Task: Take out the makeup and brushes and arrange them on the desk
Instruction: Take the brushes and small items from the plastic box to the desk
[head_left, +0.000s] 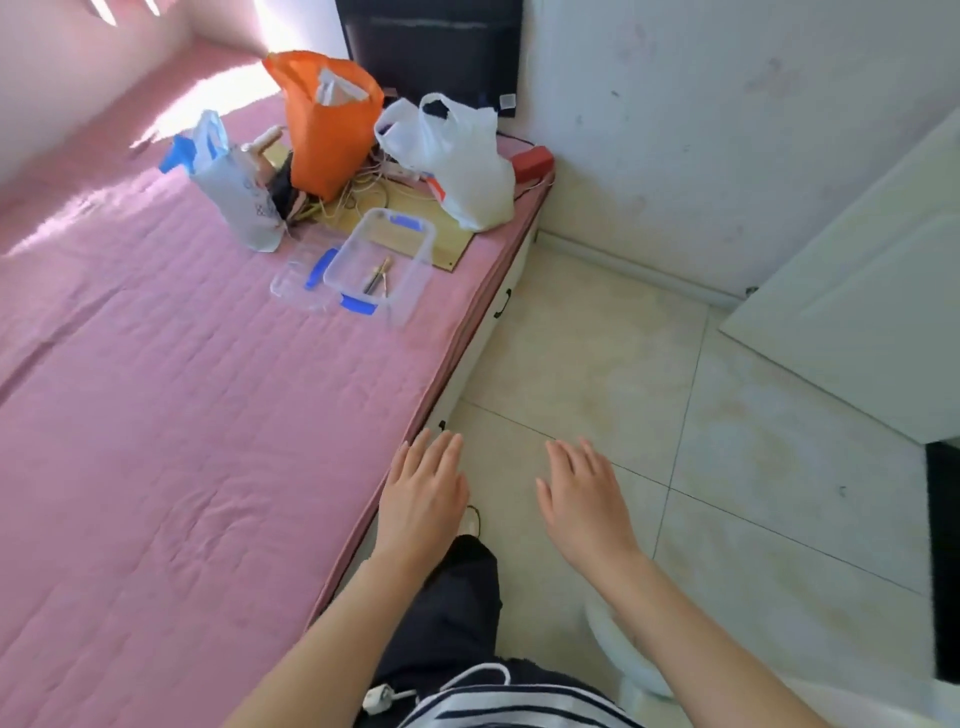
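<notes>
Pink bed cover (156, 389): quilted; lies left of the left hand (423, 499), and its edge runs under that hand's fingers.
Left hand: palm down, fingers straight and slightly spread, grasping nothing. Whether it touches the bed edge cannot be told.
Right hand (584, 499): palm down, fingers extended and released, nothing in it. It is level with the left hand and apart from it, over the floor tiles (597, 364).
Clear plastic box (418, 270): blue latches, lid off. It sits on the bed, well ahead of the left hand's fingertips.
Brushes (378, 275): a few thin dark and gold sticks lying on the box bottom; too small to count surely.
Clear lid (296, 278): flat on the bed cover, against the box's side, ahead and left of the left hand.
Wooden board (452, 249): under the far end of the box.
Orange bag (327, 124): upright and open-mouthed, beyond the box, far ahead of the left hand.
White plastic bag (457, 156): just beside the orange bag, ahead of the gap between the hands.
Pale bag (228, 182): blue handle, upright, far ahead and left of the left hand.
Cables (363, 187): tangled at the foot of the orange bag.
Red box (532, 161): at the bed corner, far ahead of the right hand.
White door (857, 312): ahead and right of the right hand.
Dark trousers (452, 597): below and between the wrists.
</notes>
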